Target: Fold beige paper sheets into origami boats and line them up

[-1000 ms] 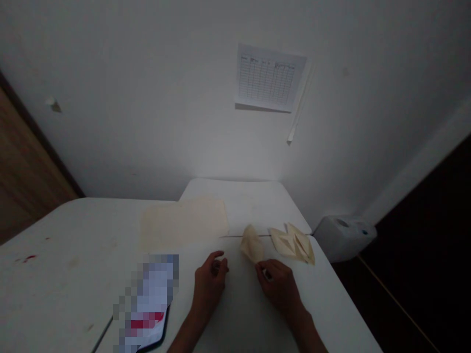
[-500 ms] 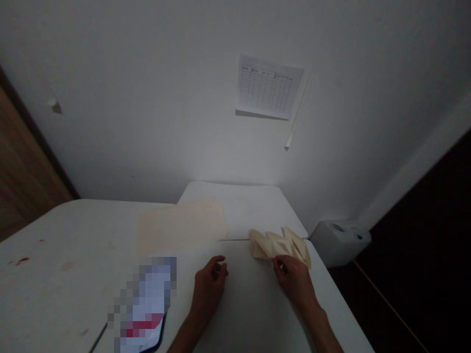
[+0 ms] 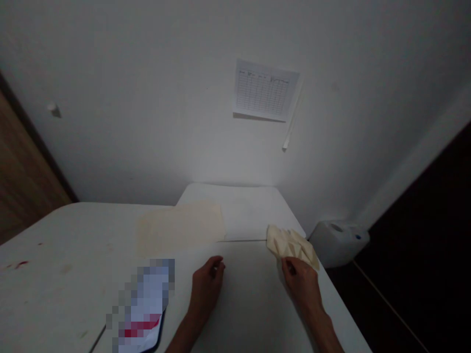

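At the right of the table, my right hand [image 3: 302,279] pinches the near edge of a cream sheet of folded paper [image 3: 290,243]. The paper has several zigzag, pleated creases and stands partly raised off the surface. My left hand [image 3: 208,282] hovers over or rests on the table's middle, apart from the paper. Its fingers are loosely curled with a small gap between thumb and index finger, and I see nothing in it. A flat cream sheet [image 3: 180,228] lies beyond the left hand.
A phone with a pixelated screen [image 3: 147,299] lies left of my left hand. The white table [image 3: 246,304] meets the wall, where a printed chart [image 3: 263,90] hangs. A white plastic container [image 3: 340,242] stands past the table's right edge. Red marks [image 3: 22,264] stain the left side.
My right hand has moved slightly right with the folded paper, whose pleats now sit closer together. My left hand's thumb and index finger have drawn nearer each other.
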Demonstrator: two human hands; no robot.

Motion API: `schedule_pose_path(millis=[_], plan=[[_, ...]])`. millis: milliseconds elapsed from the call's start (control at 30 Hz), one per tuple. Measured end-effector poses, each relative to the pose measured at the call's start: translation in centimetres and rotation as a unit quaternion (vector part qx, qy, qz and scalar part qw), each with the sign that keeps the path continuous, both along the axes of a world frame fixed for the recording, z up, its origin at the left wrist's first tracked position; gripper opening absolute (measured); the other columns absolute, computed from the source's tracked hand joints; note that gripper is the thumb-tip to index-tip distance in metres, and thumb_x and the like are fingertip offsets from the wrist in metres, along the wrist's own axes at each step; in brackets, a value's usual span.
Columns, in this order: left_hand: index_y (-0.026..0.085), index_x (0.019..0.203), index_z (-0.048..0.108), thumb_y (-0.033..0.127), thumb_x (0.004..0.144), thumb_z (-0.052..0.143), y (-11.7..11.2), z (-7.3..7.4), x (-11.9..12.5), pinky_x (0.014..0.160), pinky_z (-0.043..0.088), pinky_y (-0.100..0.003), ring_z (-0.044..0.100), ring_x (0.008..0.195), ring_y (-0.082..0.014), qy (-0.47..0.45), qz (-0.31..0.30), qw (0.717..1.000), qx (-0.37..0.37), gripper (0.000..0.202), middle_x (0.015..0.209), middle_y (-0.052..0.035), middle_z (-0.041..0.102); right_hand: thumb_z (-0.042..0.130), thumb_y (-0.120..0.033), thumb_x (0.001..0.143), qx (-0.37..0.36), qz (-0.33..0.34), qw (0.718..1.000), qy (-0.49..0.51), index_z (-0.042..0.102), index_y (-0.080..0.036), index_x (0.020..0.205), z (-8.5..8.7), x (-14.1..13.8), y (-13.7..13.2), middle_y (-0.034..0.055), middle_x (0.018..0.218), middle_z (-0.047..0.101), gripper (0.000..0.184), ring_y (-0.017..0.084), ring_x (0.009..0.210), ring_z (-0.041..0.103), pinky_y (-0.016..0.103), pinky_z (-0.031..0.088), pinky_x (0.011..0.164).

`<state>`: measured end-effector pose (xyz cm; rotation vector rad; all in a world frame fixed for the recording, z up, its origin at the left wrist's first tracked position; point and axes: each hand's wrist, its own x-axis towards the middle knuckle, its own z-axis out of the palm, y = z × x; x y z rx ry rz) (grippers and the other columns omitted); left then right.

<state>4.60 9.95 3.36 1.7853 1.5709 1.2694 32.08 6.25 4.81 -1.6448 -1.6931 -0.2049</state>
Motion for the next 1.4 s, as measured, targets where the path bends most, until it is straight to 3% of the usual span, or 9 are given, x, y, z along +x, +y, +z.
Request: schedule_pose_path(millis=[167, 333, 500, 600, 700, 833, 1067, 1200, 1400], plan=[[0.018, 0.097, 0.063, 0.04, 0.088, 0.042, 1.5, -0.2, -0.5, 0.063, 0.055, -0.032, 0.067, 0.063, -0.0194, 0.056, 0.048, 0.997, 0.03, 0.032, 0.079, -0.0054, 0.07, 0.043, -0.04, 0.095, -0.019, -0.013, 1.0, -0.006, 0.069, -0.015, 0.083, -0.2, -0.1, 0.3, 0.0085, 0.074, 0.071, 0.038, 0.018, 0.062, 0.066, 0.026, 0.045, 0.063], [0.015, 0.103, 0.061, 0.036, 0.086, 0.046, 4.6, 0.9, -0.5, 0.096, 0.045, -0.042, 0.058, 0.109, -0.0278, 0.146, 0.071, 0.985, 0.06, 0.031, 0.111, -0.014, 0.064, 0.047, -0.042, 0.093, -0.048, -0.017, 0.999, -0.012, 0.069, -0.016, 0.095, -0.3, -0.2, 0.3, 0.0058, 0.072, 0.071, 0.034, 0.018, 0.062, 0.068, 0.026, 0.045, 0.062], [0.011, 0.113, 0.056, 0.041, 0.081, 0.057, 7.3, 2.2, 0.2, 0.102, 0.036, -0.046, 0.044, 0.125, -0.0328, 0.221, 0.082, 0.971, 0.039, 0.043, 0.133, -0.0207, 0.051, 0.048, -0.042, 0.093, -0.03, 0.003, 0.999, -0.022, 0.068, -0.015, 0.1, -0.1, -1.0, -0.2, 0.0035, 0.066, 0.068, 0.034, 0.017, 0.058, 0.066, 0.025, 0.045, 0.058], [0.013, 0.111, 0.058, 0.038, 0.077, 0.062, 8.1, 2.6, 0.5, 0.099, 0.037, -0.045, 0.046, 0.122, -0.0334, 0.25, 0.086, 0.964, 0.009, 0.042, 0.132, -0.0198, 0.051, 0.048, -0.04, 0.094, 0.009, 0.003, 1.0, -0.015, 0.069, -0.015, 0.097, 0.0, -1.9, -0.8, 0.0039, 0.065, 0.068, 0.033, 0.016, 0.055, 0.064, 0.024, 0.045, 0.056], [0.014, 0.098, 0.064, 0.032, 0.08, 0.057, 8.4, 2.9, 0.5, 0.093, 0.04, -0.042, 0.055, 0.11, -0.0308, 0.258, 0.088, 0.962, -0.019, 0.027, 0.115, -0.0173, 0.063, 0.048, -0.036, 0.094, 0.031, 0.024, 0.999, 0.008, 0.07, -0.016, 0.093, -0.2, -3.1, -1.5, 0.0036, 0.066, 0.068, 0.029, 0.014, 0.054, 0.063, 0.023, 0.046, 0.058], [0.015, 0.092, 0.069, 0.026, 0.081, 0.05, 8.7, 3.4, 0.2, 0.086, 0.043, -0.037, 0.062, 0.098, -0.0281, 0.233, 0.096, 0.967, -0.033, 0.024, 0.101, -0.0153, 0.069, 0.047, -0.033, 0.095, 0.021, 0.058, 0.997, 0.04, 0.069, -0.016, 0.091, -0.8, -4.8, -2.1, 0.0048, 0.07, 0.069, 0.029, 0.014, 0.056, 0.063, 0.023, 0.047, 0.061], [0.019, 0.08, 0.075, 0.036, 0.077, 0.055, 10.5, 3.7, -1.3, 0.071, 0.05, -0.033, 0.07, 0.076, -0.0267, 0.097, 0.135, 0.984, -0.059, 0.026, 0.072, -0.0089, 0.074, 0.047, -0.031, 0.094, -0.02, 0.094, 0.992, 0.086, 0.069, -0.017, 0.088, -1.6, -6.4, -2.2, 0.0041, 0.07, 0.068, 0.027, 0.014, 0.055, 0.061, 0.023, 0.047, 0.059], [0.02, 0.081, 0.076, 0.04, 0.076, 0.055, 11.7, 4.2, -2.7, 0.071, 0.052, -0.032, 0.071, 0.079, -0.0244, 0.005, 0.146, 0.988, -0.039, 0.03, 0.078, -0.0065, 0.076, 0.048, -0.031, 0.093, -0.034, 0.096, 0.989, 0.107, 0.069, -0.018, 0.086, -1.8, -6.4, -2.4, 0.0031, 0.069, 0.067, 0.026, 0.014, 0.055, 0.062, 0.023, 0.048, 0.059], [0.016, 0.076, 0.073, 0.046, 0.074, 0.056, 10.8, 6.9, -2.8, 0.071, 0.053, -0.032, 0.069, 0.071, -0.0225, -0.073, 0.12, 0.99, 0.019, 0.035, 0.074, -0.0062, 0.074, 0.05, -0.033, 0.091, -0.041, 0.101, 0.982, 0.154, 0.07, -0.019, 0.084, -1.5, -6.6, -2.3, 0.0038, 0.068, 0.068, 0.026, 0.016, 0.054, 0.061, 0.025, 0.05, 0.058]])
